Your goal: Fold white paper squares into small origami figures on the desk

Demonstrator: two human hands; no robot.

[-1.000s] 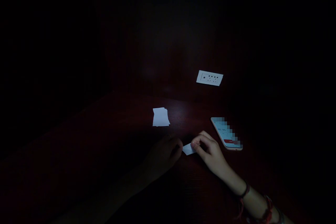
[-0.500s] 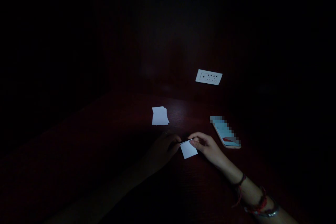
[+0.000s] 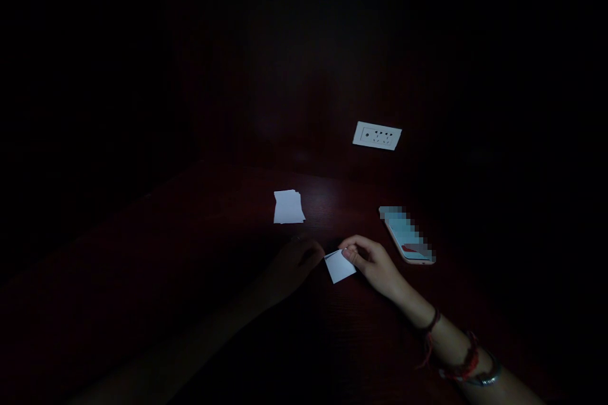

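The right hand (image 3: 373,262) is pinching a small white paper (image 3: 341,267) between thumb and forefinger, closing on its upper right edge. The left hand (image 3: 299,261) is sitting in deep shadow, its thumb and forefinger coming together at the paper's left corner — I cannot tell whether they are gripping it or only touching it. The paper is lying slantwise between the two hands, just over the dark red table (image 3: 327,195), and a thin dark gap is showing along its top edge near the left corner.

Beyond the left hand, a stack of white paper (image 3: 289,207) is resting on the table, its sheets sticking out unevenly at the right side. A phone (image 3: 403,232) is lying face up beyond the right hand, near it but apart, its screen glowing pale blue — part of it is being hidden by blocky blurring. A white wall socket (image 3: 377,135) is showing behind, and red string bracelets (image 3: 468,364) are circling the right forearm.
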